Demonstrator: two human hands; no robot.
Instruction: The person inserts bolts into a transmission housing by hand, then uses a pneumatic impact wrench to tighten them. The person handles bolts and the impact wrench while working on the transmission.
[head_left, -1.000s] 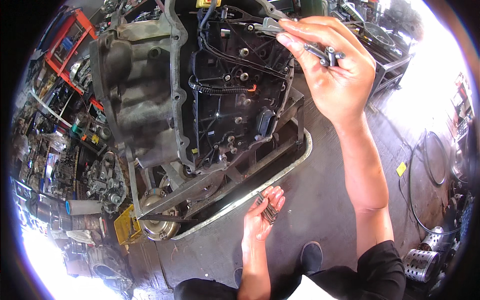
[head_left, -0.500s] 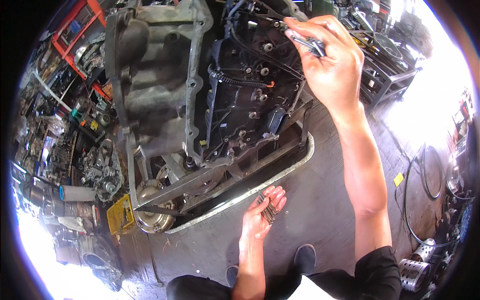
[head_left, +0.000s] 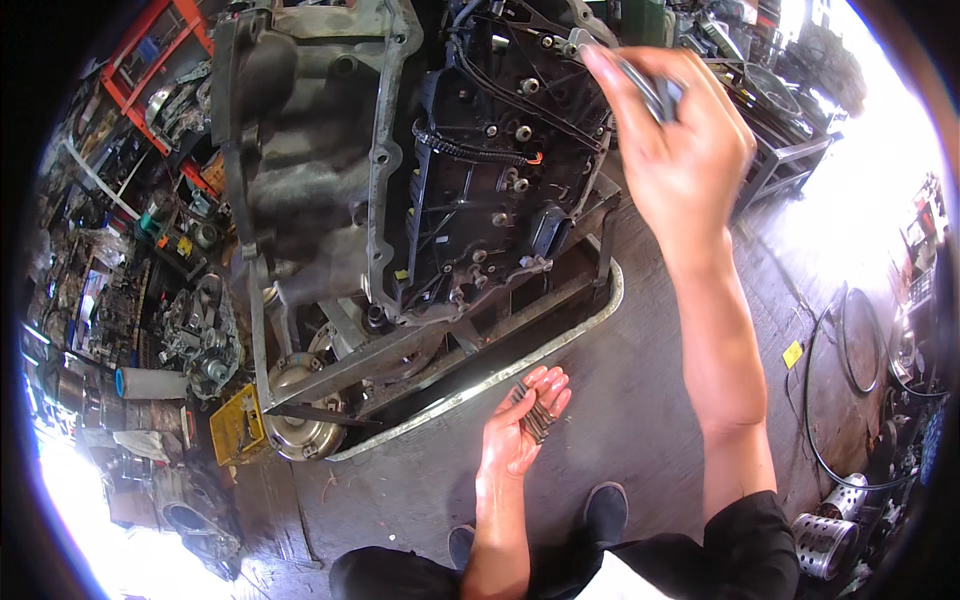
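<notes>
A large grey metal transmission housing [head_left: 310, 190] stands tilted in front of me, with a black valve-body side [head_left: 465, 205] facing right. Bolt heads and a corrugated black cable [head_left: 465, 150] show on that side. Over its upper right edge, my right hand [head_left: 690, 150] is closed around slim silver-grey metal pieces [head_left: 655, 98], blurred and partly hidden by the fingers. Lower down, above the floor, my left hand [head_left: 515, 430] is turned palm up, its thumb pressing a bunch of long bolts [head_left: 537, 415] against the curled fingers.
A metal frame [head_left: 340, 370] carries the housing above a pale-rimmed tray [head_left: 480, 385]. Left of it are a yellow crate [head_left: 238, 425] and piled machine parts [head_left: 205, 335]. A black hose [head_left: 815, 420] loops across the floor at right, near perforated metal drums [head_left: 825, 545].
My right hand has shifted right and slightly down, away from the black side, still holding the metal pieces. My left hand stays nearly in place with its bolts.
</notes>
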